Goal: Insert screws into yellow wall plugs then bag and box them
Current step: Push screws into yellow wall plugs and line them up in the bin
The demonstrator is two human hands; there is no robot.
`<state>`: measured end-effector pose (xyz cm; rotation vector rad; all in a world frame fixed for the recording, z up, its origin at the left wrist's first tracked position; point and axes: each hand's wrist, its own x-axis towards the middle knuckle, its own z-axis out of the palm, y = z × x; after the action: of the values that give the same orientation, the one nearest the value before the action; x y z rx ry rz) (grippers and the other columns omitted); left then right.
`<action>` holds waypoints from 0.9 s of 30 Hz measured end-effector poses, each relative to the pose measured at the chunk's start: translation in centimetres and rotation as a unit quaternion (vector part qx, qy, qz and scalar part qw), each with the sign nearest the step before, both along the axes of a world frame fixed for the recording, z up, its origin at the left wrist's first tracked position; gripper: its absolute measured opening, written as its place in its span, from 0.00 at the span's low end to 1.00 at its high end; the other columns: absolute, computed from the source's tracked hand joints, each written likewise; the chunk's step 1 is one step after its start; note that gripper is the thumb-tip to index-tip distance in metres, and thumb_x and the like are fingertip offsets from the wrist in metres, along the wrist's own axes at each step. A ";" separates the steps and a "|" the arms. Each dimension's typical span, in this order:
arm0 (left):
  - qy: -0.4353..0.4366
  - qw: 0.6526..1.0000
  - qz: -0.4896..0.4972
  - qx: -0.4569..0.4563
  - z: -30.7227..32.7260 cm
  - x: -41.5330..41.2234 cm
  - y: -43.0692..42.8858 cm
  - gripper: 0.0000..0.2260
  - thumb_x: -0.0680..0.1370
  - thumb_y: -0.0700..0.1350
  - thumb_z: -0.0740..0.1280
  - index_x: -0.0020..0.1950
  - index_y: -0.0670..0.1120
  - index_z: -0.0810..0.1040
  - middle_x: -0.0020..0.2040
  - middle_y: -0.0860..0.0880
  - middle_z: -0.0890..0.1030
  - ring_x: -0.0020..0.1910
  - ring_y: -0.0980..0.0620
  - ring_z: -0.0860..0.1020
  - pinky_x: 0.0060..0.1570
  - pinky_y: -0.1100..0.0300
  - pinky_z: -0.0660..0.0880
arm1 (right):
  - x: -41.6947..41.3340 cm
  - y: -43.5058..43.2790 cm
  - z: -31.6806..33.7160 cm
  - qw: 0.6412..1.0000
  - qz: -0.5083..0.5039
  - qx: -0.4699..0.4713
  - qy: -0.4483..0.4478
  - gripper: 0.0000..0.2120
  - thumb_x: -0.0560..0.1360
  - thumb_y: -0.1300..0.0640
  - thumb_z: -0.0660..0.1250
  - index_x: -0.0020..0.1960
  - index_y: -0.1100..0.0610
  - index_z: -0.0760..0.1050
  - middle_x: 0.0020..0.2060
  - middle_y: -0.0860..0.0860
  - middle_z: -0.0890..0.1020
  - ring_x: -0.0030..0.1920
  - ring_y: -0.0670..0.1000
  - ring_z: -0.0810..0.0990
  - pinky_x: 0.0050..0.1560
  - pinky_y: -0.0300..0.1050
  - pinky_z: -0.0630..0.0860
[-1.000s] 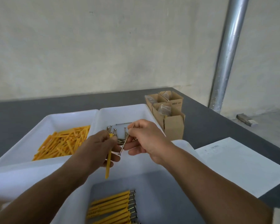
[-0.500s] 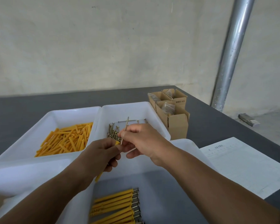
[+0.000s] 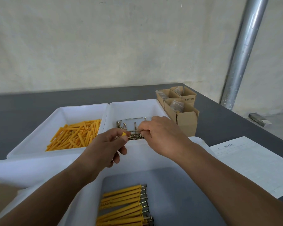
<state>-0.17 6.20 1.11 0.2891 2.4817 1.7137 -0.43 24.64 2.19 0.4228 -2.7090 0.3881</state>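
**Screw and plug nearly meeting, with plenty of room to miss**

At the left, loose yellow wall plugs [image 3: 75, 136] lie heaped in a white tray [image 3: 44, 131]. The left hand [image 3: 104, 149] pinches a single plug [image 3: 124, 134], and only its yellow end shows past the thumb and finger. A screw [image 3: 134, 131] lies nearly level with its tip toward that end. The right hand [image 3: 162, 136] pinches it at the head end. I can't tell whether the tip is in yet.

If the two are not in line, the tip could skid off the plug's rim. With so light a pinch the screw could roll free and fall among the loose screws [image 3: 134, 137] below. A hard push could also drive the plug back through the fingers. Further right, the cardboard boxes [image 3: 185, 121] stand open on the desk [image 3: 23, 105].
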 end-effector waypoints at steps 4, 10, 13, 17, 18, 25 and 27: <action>0.000 1.000 0.000 -0.014 -0.2 0.0 0.1 0.07 0.82 0.46 0.63 0.54 0.51 0.80 0.32 0.52 0.79 0.25 0.58 0.72 0.23 0.65 0.65 | 0.2 0.0 0.0 1.000 0.004 0.020 -0.015 0.14 0.82 0.55 0.56 0.55 0.48 0.81 0.42 0.52 0.75 0.44 0.53 0.71 0.36 0.46 0.66; 0.057 0.995 -0.001 -0.081 -0.7 -0.1 0.1 0.06 0.80 0.46 0.65 0.53 0.56 0.80 0.32 0.52 0.80 0.25 0.59 0.74 0.22 0.69 0.66 | 0.4 -0.2 0.0 0.998 0.016 0.063 -0.006 0.13 0.83 0.54 0.56 0.55 0.47 0.80 0.43 0.50 0.72 0.47 0.52 0.68 0.39 0.46 0.68; 0.092 0.986 -0.008 -0.140 -0.9 -0.3 0.0 0.05 0.79 0.49 0.66 0.49 0.60 0.78 0.31 0.53 0.80 0.26 0.60 0.77 0.24 0.73 0.67 | 0.4 -0.3 0.0 0.996 0.038 0.084 -0.003 0.12 0.82 0.53 0.58 0.56 0.45 0.80 0.44 0.49 0.73 0.49 0.52 0.68 0.40 0.45 0.65; 0.098 0.977 -0.007 -0.189 -1.2 -0.4 -0.2 0.11 0.78 0.53 0.67 0.43 0.48 0.84 0.26 0.56 0.77 0.26 0.62 0.76 0.24 0.73 0.67 | 0.4 -0.5 -0.1 0.995 0.064 0.071 -0.012 0.11 0.82 0.54 0.60 0.57 0.46 0.80 0.45 0.49 0.75 0.50 0.51 0.69 0.45 0.47 0.72; 0.099 0.976 -0.004 -0.193 -1.2 -0.5 -0.2 0.12 0.78 0.53 0.67 0.43 0.46 0.84 0.26 0.56 0.77 0.26 0.62 0.75 0.24 0.73 0.67 | 0.4 -0.5 -0.2 0.995 0.067 0.068 -0.012 0.11 0.82 0.53 0.61 0.57 0.46 0.80 0.45 0.49 0.75 0.50 0.51 0.69 0.45 0.47 0.72; 0.121 0.964 -0.012 -0.239 -1.1 -0.4 -0.1 0.10 0.77 0.53 0.68 0.43 0.49 0.84 0.33 0.49 0.80 0.27 0.60 0.74 0.27 0.71 0.68 | 0.5 -0.6 -0.2 0.995 0.078 0.059 -0.019 0.10 0.80 0.53 0.62 0.58 0.46 0.79 0.48 0.48 0.77 0.51 0.51 0.72 0.46 0.47 0.72; 0.118 0.962 -0.017 -0.246 -1.0 -0.4 -0.1 0.07 0.77 0.53 0.69 0.45 0.52 0.84 0.32 0.50 0.80 0.29 0.60 0.75 0.29 0.70 0.69 | 0.6 -0.6 -0.2 0.995 0.080 0.056 -0.028 0.11 0.80 0.54 0.63 0.59 0.45 0.78 0.49 0.48 0.77 0.51 0.51 0.72 0.47 0.48 0.72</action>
<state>-0.52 6.15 0.13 0.4992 2.9420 1.0418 0.15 24.00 1.96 0.6730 -2.7698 0.2947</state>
